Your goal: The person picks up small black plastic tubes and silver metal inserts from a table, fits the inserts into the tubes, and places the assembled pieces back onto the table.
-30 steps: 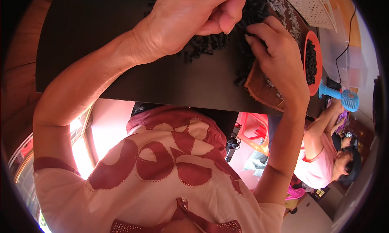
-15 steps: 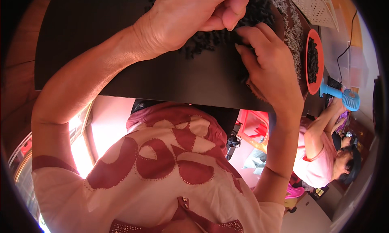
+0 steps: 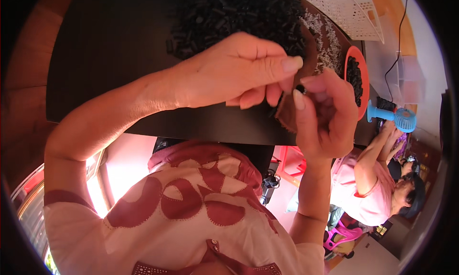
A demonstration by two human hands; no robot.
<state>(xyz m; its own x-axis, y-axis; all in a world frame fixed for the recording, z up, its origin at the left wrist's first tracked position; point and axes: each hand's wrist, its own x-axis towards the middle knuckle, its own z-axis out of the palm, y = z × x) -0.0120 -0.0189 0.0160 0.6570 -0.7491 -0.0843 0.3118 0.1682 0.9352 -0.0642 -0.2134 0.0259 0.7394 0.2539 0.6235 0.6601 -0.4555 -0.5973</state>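
My right hand (image 3: 330, 115) pinches a small black cylindrical piece (image 3: 300, 88) between thumb and index finger. Close beside it, my left hand (image 3: 248, 76) is closed, thumb pressed against the curled fingers; anything in that grip is too small or hidden to make out. Beyond both hands spreads a large heap of short black tubes (image 3: 224, 16) on the dark table (image 3: 110, 50). To the right of the heap lie many tiny clear or silvery bits (image 3: 327, 50). A brown mat or cloth (image 3: 287, 115) shows partly under my hands.
An orange-red bowl (image 3: 365, 79) holding black pieces stands at the table's right side, with a blue hand-held fan (image 3: 404, 120) next to it. A white perforated basket (image 3: 342, 9) is at the far right. Another person (image 3: 368, 184) in pink sits to the right.
The view has shifted, showing more of the heap. My hands now sit nearer in the picture; my right hand has turned, exposing the black piece in its pinch.
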